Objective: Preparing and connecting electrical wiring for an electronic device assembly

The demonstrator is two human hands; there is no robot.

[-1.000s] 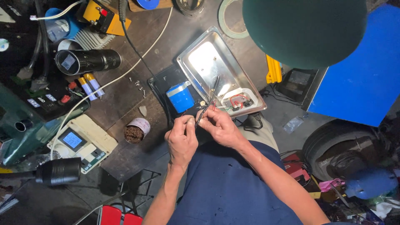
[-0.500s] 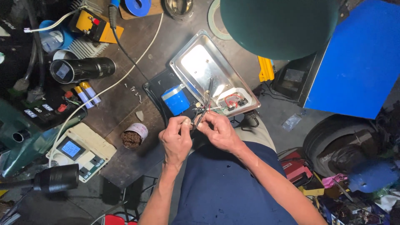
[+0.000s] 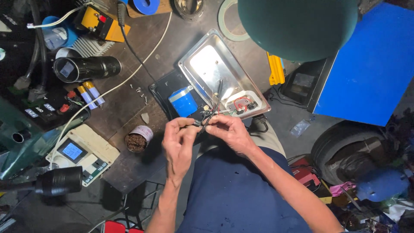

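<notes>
Wires [image 3: 214, 108] were pinched between both hands at the table's near edge, just below the metal tray [image 3: 211, 69]. Left hand [image 3: 179, 142] had thumb & fingers closed on the dark bundle's end; right hand [image 3: 228, 131] closed on the same wires from the other side, fingertips nearly touching. Blue cylinder [image 3: 183, 101] lay beside the tray's left edge, w/ a black pad under it. Small jar [image 3: 137, 139] stood left of the hands.
</notes>
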